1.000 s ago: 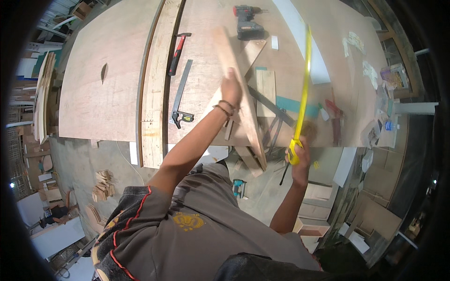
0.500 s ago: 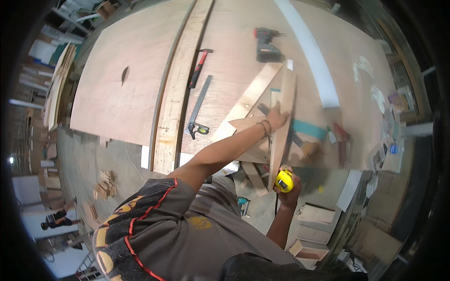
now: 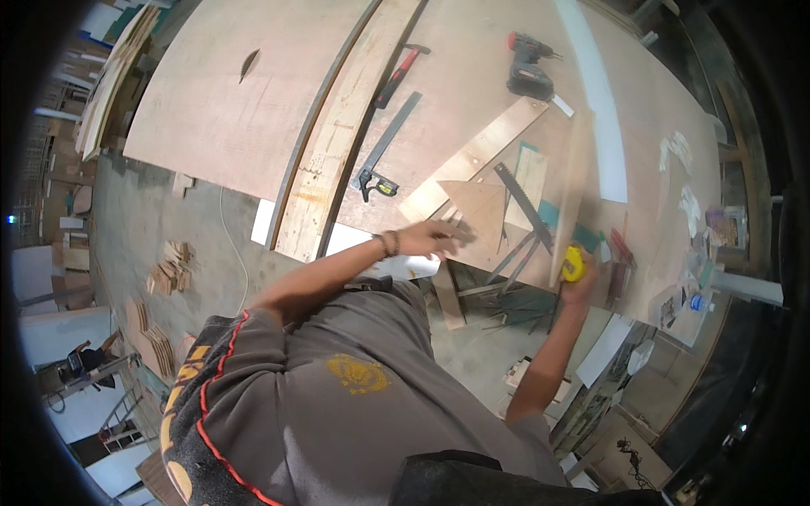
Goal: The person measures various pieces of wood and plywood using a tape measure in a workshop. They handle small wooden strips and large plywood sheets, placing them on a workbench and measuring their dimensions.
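My right hand point(image 3: 577, 289) is closed around a yellow tape measure point(image 3: 573, 264). A long, narrow wooden board point(image 3: 577, 181), smeared by motion, runs up from beside that hand; whether the fingers also grip it is hard to tell. My left hand point(image 3: 432, 239), with a bracelet at the wrist, is open at the table's near edge with nothing in it. Just beyond its fingers lies a pointed piece of plywood point(image 3: 481, 211). To the right of that are a handsaw point(image 3: 525, 201) and a short pale wood block point(image 3: 530, 175). Behind them a light wooden strip point(image 3: 481, 152) lies slantwise.
A cordless drill point(image 3: 530, 69) lies at the back of the plywood tabletop point(image 3: 228, 126). A hammer point(image 3: 400, 78) and a combination square point(image 3: 384, 152) lie beside a long timber beam point(image 3: 337, 139). A white strip point(image 3: 595, 101) runs along the right. Wood offcuts point(image 3: 171, 268) lie on the floor.
My left hand has let go of the long board and drawn back to the left. My right hand has moved right and up with the tape measure, and the board has shifted right.
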{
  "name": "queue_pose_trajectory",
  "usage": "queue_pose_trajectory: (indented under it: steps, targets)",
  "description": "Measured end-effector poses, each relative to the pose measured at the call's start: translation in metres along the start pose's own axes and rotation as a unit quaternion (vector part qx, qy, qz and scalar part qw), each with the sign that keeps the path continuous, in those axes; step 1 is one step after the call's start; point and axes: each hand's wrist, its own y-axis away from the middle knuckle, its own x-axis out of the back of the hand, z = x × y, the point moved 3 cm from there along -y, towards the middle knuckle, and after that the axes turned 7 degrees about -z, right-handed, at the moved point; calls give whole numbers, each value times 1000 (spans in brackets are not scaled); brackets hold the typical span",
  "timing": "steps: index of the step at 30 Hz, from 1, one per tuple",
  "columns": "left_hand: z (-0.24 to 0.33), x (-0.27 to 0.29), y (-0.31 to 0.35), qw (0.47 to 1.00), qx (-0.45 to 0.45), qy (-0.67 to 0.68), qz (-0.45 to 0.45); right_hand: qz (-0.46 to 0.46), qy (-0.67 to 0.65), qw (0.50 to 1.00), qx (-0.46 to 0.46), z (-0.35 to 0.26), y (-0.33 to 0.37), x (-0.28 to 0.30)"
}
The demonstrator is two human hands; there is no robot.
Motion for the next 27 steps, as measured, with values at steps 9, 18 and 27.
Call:
queue_pose_trajectory:
  steps: [9,18,27]
  targets:
    - [-127,159,215,702,-53,92,704,119,73,990,-30,-41,-32,30]
    - [-146,131,236,790,-50,140,595,-28,90,994,-58,19,36,-155]
    - [-99,115,207,946,-83,144,280,-182,35,968,-170,153,149,-451]
